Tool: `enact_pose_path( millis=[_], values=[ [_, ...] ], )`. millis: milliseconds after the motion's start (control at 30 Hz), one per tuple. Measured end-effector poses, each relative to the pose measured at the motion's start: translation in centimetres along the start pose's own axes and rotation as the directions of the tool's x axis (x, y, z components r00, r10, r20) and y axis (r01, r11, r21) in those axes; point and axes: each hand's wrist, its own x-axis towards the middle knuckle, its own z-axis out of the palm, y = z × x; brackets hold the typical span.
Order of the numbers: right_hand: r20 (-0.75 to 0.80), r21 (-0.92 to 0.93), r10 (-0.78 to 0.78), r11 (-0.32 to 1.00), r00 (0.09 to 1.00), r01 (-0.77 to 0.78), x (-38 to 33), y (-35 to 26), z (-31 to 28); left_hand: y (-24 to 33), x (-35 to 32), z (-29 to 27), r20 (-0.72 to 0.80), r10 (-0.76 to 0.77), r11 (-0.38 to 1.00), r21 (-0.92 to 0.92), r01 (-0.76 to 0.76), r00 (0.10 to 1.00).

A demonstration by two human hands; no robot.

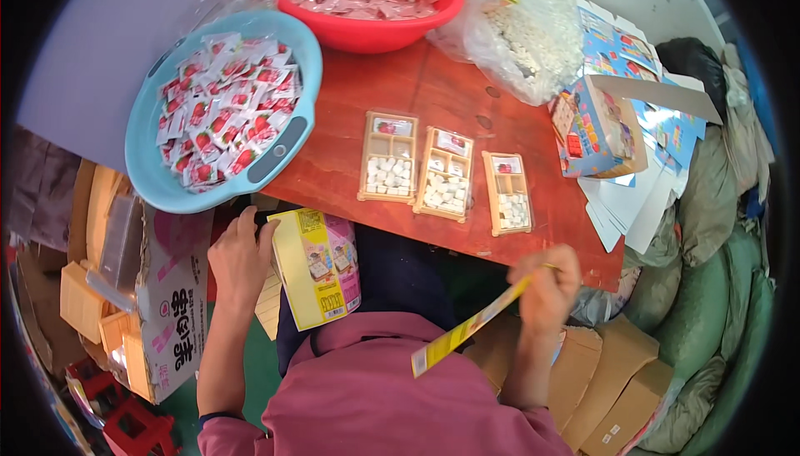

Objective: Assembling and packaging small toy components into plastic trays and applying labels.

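My left hand (239, 260) is curled at the table's near edge, its thumb beside a yellow and pink printed card (320, 266) over my lap. Its fingertips are hidden, so what it grips cannot be made out. Held in my right hand (550, 285) is a yellow printed card (471, 328), seen nearly edge-on and slanting down to the left. On the table beyond both hands lie three tan compartment trays: a left tray (364, 160), a middle tray (427, 168) and a smaller right tray (492, 197). Each holds small white pieces and a strawberry-printed sachet.
Strawberry sachets fill a blue basin (307, 64) on the left of the red-brown table (350, 81). Behind are a red basin (367, 43) with pink packets and a clear bag (533, 47) of white pieces. A printed box (593, 143) stands right; cartons (612, 373) flank me.
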Motion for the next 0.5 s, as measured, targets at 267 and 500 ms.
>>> enact_pose_path(
  millis=[267,500],
  values=[
    [0.578,-0.009,0.381,0.887,0.722,-0.461,3.6,9.3,3.0,9.6,8.3,3.9,-0.023,0.547,0.760,-0.407,-0.507,0.837],
    [0.417,-0.039,0.300,0.949,0.858,-0.313,6.7,9.6,0.8,10.7,13.1,8.1,0.211,0.628,0.772,-0.291,-0.565,0.749]
  ],
)
